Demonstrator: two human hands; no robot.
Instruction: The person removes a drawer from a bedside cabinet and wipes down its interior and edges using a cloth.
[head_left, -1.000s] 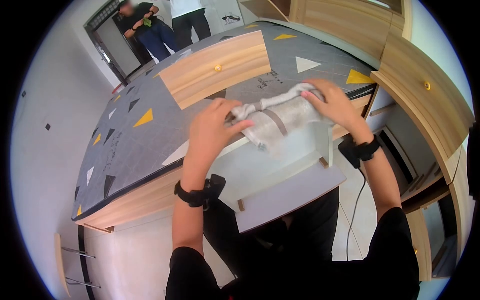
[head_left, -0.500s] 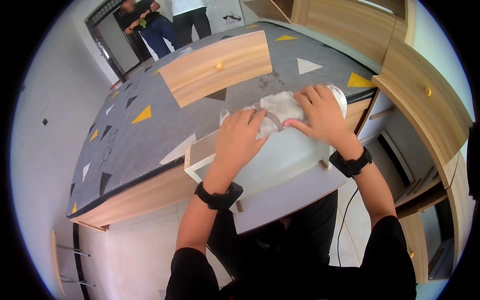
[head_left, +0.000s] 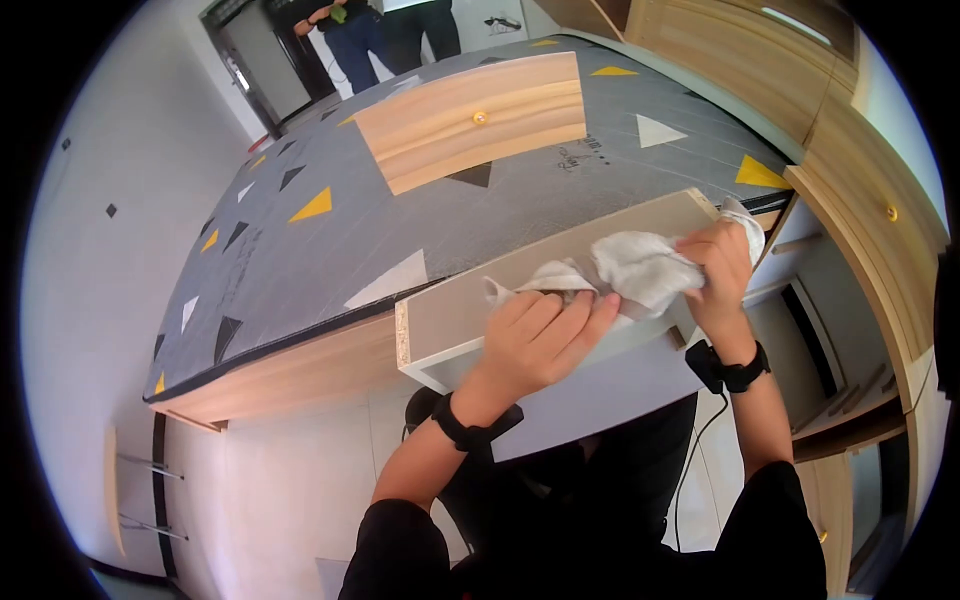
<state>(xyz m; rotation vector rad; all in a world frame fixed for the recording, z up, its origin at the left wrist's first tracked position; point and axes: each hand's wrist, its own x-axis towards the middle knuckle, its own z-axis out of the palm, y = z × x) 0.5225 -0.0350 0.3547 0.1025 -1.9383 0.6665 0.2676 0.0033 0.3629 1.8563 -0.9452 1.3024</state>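
Observation:
A white-grey cloth point(head_left: 645, 270) lies bunched across the drawer box point(head_left: 440, 335), which is tilted over my lap at the mattress edge. With fingers curled, my left hand point(head_left: 545, 340) holds the left part of the cloth against the drawer's near side. My right hand point(head_left: 718, 275) grips the cloth near the drawer's right end, and a loose end of it sticks up beyond the knuckles. The hands and cloth hide part of the drawer's inside. Each wrist wears a black band with a small box.
A wooden drawer front point(head_left: 475, 125) with a yellow knob lies on the grey patterned mattress point(head_left: 300, 260). Open cabinet compartments point(head_left: 800, 310) stand close on my right. A black cable point(head_left: 690, 450) hangs beside my right leg. Two people point(head_left: 385, 35) stand beyond the bed.
The drawer box has turned, so its far wall now shows. The cloth has become more bunched. Both hands have moved lower and to the right in view; the camera has shifted too.

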